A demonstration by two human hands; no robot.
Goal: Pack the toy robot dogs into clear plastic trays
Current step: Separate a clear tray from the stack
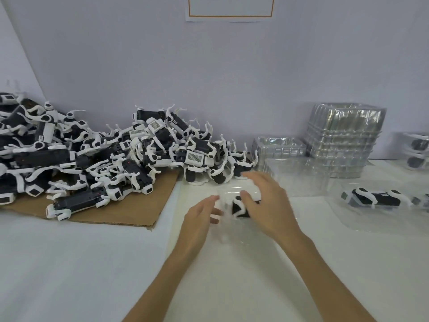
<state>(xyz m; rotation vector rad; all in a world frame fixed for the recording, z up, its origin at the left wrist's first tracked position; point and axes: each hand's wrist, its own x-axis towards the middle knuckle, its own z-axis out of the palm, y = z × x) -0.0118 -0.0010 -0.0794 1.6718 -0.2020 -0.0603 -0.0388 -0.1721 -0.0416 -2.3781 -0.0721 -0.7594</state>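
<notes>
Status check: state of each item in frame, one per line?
Dog pile: loose, unpacked, on cardboard.
Tray stack: empty, nested.
Right tray: holds one dog.
Front tray: another dog inside, under hands.
Left hand: open, at front tray.
Right hand: over that dog, grip blurred.

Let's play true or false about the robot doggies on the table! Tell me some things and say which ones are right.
1. A big pile of toy dogs lies on the left, partly on brown cardboard. True.
2. The stack of clear trays stands on the floor. False: it stands on the table at the right, by the wall.
3. The right hand touches a toy dog in the middle. True.
4. The left hand holds scissors. False: it holds no tool; its fingers reach toward that dog.
5. No dog lies in a tray yet. False: one dog already lies in a clear tray at the far right.
</notes>
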